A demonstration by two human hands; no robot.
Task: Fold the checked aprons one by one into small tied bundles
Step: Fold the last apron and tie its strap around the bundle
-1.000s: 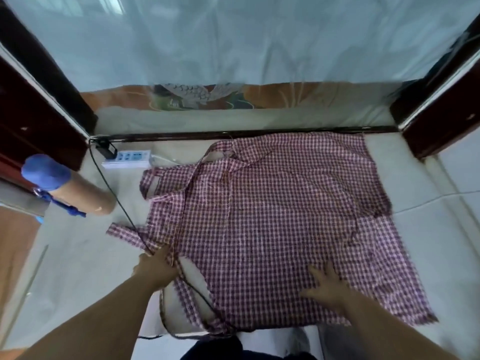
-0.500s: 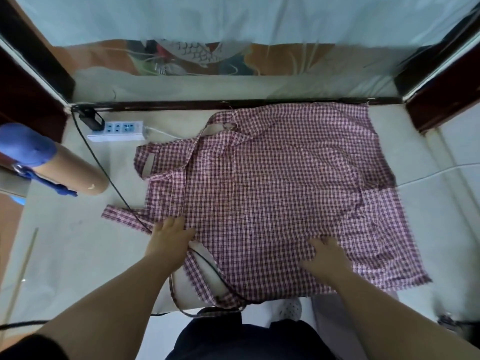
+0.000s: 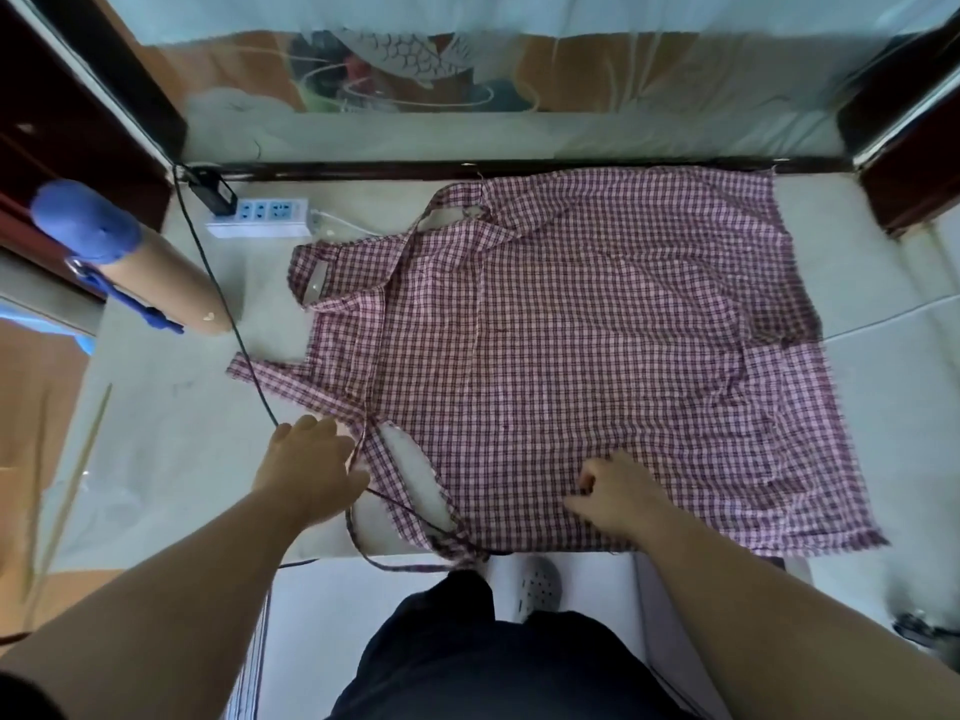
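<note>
The checked apron [image 3: 571, 345] lies spread flat on the pale table [image 3: 171, 459]. The left hand [image 3: 306, 465] rests flat, fingers straight, at its 8 o'clock corner. The right hand [image 3: 613, 493] sits at its 6 o'clock edge, fingers curled; I cannot tell if it grips.

Under my right grip [image 3: 613, 493] the apron [image 3: 597, 345] is thin woven cloth, matt, creased, frayed along its edge. By my left grip [image 3: 306, 465] the bench [image 3: 156, 459] looks smooth, pale and dull. Beyond it, the power strip [image 3: 265, 216] is glossy white plastic; the tube [image 3: 171, 283] is matt cardboard.
</note>
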